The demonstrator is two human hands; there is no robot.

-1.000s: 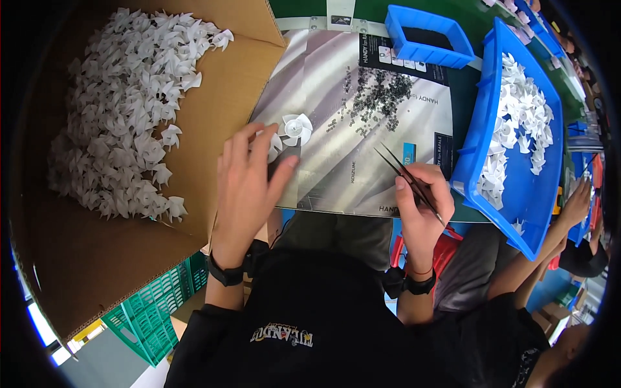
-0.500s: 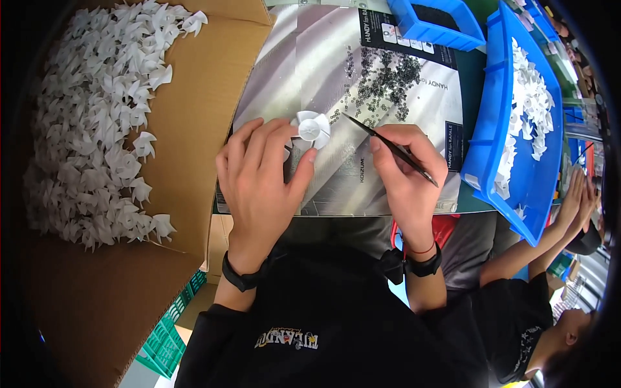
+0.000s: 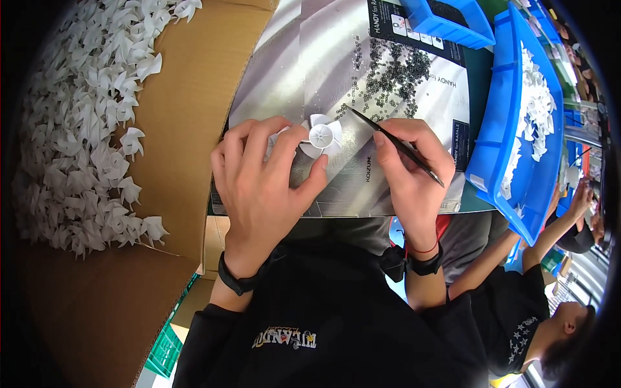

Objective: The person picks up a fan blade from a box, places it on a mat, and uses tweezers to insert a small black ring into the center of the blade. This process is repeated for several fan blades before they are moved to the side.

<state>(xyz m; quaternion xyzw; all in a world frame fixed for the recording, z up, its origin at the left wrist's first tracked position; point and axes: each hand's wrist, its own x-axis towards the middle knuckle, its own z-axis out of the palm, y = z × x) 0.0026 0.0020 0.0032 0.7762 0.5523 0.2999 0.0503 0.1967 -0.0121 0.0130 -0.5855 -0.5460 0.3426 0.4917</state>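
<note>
My left hand (image 3: 259,161) is bent over the mat with its thumb and index finger around the edge of a small white fan wheel (image 3: 321,136). The wheel's round hub faces up. More white plastic (image 3: 278,143) shows between the fingers, mostly hidden under the hand. My right hand (image 3: 414,168) is closed on black pointed tweezers (image 3: 402,148), gripped like a pen. Their tips point up-left, at the near edge of scattered small black rings (image 3: 394,74), and I cannot tell whether they hold a ring.
A cardboard box (image 3: 187,84) full of white fan wheels (image 3: 90,129) stands at the left. On the right is a long blue bin (image 3: 495,136) with more white wheels. A smaller blue tray (image 3: 446,29) of black pieces sits at the back. A co-worker (image 3: 517,310) is at the far right.
The view has shifted slightly. The white fan wheel's hub now faces up more fully, and my left thumb has moved a little lower beside it. The tweezers stay near the rings.
</note>
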